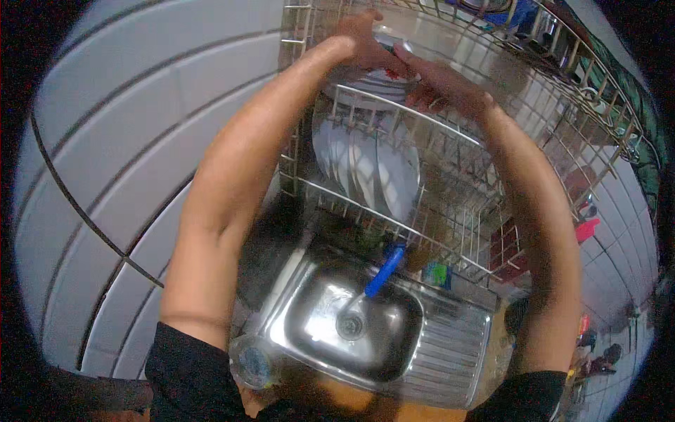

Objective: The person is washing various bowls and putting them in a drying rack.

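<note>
Both my arms reach up to the wire dish rack (pixel 401 100) on the wall. At its upper shelf, my left hand (pixel 369 50) and my right hand (pixel 445 84) come together around a white dish with a red pattern (pixel 393 74). My fingers cover much of it, and blur hides its exact shape. White stacked dishes (pixel 364 95) show just below my hands. On the lower shelf, several white plates (pixel 369 163) stand on edge between the wires.
Beneath the rack lies a steel sink (pixel 353 322) with a ribbed drainboard (pixel 451 353). A blue tap hose (pixel 385 271) hangs over the basin. A clear container (pixel 252 361) stands at the sink's left corner. White tiles (pixel 132 158) cover the left wall; a green-and-blue packet (pixel 436 275) sits behind the drainboard.
</note>
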Motion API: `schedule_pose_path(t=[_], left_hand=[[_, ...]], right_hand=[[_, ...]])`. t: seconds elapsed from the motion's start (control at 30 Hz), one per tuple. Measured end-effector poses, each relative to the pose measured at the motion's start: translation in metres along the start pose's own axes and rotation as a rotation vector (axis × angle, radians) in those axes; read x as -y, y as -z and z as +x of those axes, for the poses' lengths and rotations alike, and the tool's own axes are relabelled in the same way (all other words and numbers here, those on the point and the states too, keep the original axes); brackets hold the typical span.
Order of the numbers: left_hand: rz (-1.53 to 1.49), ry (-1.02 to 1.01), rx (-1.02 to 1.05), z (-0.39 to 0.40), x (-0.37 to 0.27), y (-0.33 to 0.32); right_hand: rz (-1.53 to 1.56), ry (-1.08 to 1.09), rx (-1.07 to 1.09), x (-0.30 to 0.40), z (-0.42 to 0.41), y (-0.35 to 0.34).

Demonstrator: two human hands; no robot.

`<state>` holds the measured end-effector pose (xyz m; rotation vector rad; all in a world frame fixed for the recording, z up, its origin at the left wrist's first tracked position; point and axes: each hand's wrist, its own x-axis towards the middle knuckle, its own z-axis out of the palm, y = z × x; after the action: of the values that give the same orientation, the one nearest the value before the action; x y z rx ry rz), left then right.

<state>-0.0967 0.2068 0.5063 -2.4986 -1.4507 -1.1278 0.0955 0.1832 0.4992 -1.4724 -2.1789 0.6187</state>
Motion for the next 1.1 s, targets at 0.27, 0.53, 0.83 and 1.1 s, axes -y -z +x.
schedule_pose_path(t=[0.27,0.53,0.83,1.1], left_hand=[[0.046,0.074,-0.185,0.01,0.008,-0.021],[0.017,0.128,-0.146,0.006,0.002,-0.015],[0.02,0.128,-0.024,0.011,0.005,-0.012],[0.072,0.115,-0.13,-0.003,-0.006,-0.002]], right_hand=[[0.012,-0.053,0.01,-0.005,0.011,-0.002],[-0.075,-0.041,0.055,-0.002,0.003,0.001],[-0.088,-0.01,0.042,0.001,-0.004,-0.001],[-0.155,-0.068,-0.042,0.0,0.002,0.006]])
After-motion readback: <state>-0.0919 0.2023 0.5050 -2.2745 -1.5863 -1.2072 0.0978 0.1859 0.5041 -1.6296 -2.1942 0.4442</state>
